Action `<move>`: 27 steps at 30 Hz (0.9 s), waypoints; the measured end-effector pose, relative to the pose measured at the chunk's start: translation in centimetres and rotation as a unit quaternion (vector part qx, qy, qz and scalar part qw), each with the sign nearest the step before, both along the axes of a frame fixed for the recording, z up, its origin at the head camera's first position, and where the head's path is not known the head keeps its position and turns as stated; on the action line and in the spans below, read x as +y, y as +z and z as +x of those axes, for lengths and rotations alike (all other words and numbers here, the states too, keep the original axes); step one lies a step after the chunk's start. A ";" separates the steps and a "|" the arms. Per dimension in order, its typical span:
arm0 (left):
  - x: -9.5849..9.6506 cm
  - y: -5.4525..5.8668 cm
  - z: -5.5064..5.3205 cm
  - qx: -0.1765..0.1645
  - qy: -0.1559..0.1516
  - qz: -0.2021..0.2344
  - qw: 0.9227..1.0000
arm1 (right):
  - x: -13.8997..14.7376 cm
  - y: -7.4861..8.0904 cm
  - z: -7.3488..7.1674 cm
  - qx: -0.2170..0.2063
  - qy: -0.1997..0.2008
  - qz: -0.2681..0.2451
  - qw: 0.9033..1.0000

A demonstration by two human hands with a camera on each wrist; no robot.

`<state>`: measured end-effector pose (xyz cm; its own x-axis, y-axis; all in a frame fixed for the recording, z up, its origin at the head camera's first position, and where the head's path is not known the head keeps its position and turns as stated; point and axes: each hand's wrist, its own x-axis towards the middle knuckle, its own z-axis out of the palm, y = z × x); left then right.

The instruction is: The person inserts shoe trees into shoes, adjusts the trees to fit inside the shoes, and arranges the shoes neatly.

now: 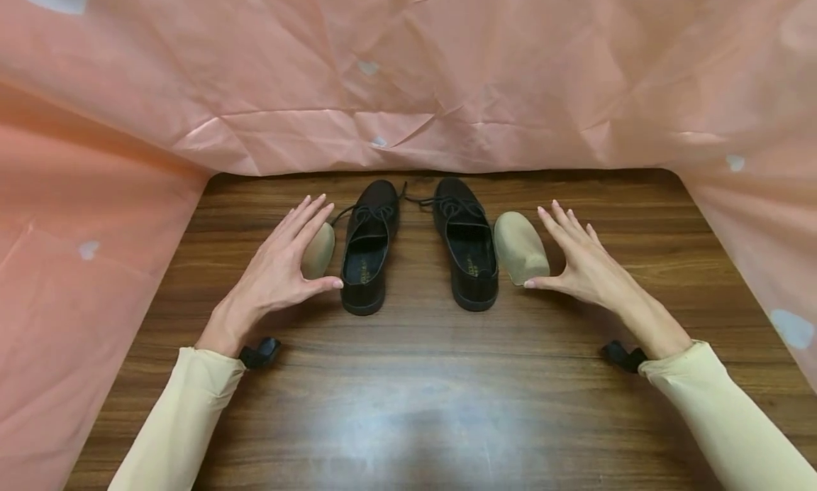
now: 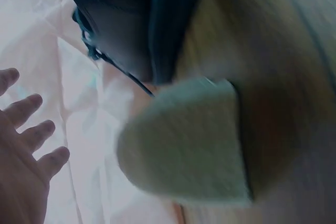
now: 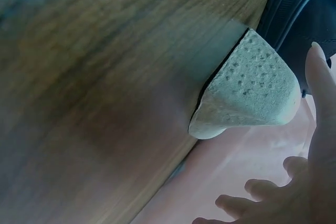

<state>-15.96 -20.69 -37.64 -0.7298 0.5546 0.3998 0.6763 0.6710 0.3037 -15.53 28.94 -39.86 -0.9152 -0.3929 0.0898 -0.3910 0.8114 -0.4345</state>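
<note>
The left hand (image 1: 277, 271) and right hand (image 1: 586, 267), fingers spread and empty, hover beside beige inserts (image 1: 520, 243) flanking black shoes (image 1: 364, 292).

Left of the left lace-up shoe (image 1: 370, 246), the left grip (image 1: 281, 260) hides part of a beige toe-shaped insert (image 1: 319, 253). Gold lettering (image 1: 364, 272) inside that shoe, and inside the right lace-up shoe (image 1: 469, 246) to its right, is too small to read. Nearer the person than the left lace-up shoe, both cream sleeves (image 1: 185, 413) and the desk (image 1: 415, 377) run off the head view's bottom edge. The left wrist view blurs that shoe and crops its top.
</note>
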 end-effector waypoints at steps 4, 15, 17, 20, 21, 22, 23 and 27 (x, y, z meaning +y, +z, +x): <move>1.5 0.6 -0.5 -0.002 -0.015 0.009 1.000 | -0.6 0.1 -0.8 -0.013 0.010 -0.002 1.000; 4.5 0.7 -1.6 0.000 -0.045 0.025 0.999 | -0.7 -0.6 -1.5 -0.044 0.017 -0.024 0.999; 5.1 0.5 -1.6 0.005 -0.049 0.025 0.998 | -0.7 -0.8 -1.4 -0.052 0.021 -0.028 0.998; 6.2 0.5 -1.7 -0.001 -0.061 0.027 0.998 | -0.8 -1.1 -1.4 -0.059 0.026 -0.033 0.997; 6.6 0.5 -1.7 -0.003 -0.064 0.027 0.998 | -0.8 -1.1 -1.4 -0.061 0.029 -0.035 0.997; 7.0 0.6 -1.8 -0.007 -0.070 0.030 0.997 | -0.7 -1.2 -1.4 -0.062 0.031 -0.038 0.997; 7.3 0.6 -1.9 -0.011 -0.076 0.034 0.996 | -0.7 -1.2 -1.4 -0.063 0.033 -0.039 0.997; 8.4 0.9 -2.2 -0.014 -0.085 0.030 0.996 | -0.6 -1.2 -1.4 -0.068 0.035 -0.037 0.996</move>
<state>-18.19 -12.27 -36.73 -0.6395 0.6465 0.4161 0.7687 0.5284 0.3604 -16.88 28.36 -41.06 -0.8911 -0.4539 -0.0023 -0.3795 0.7478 -0.5448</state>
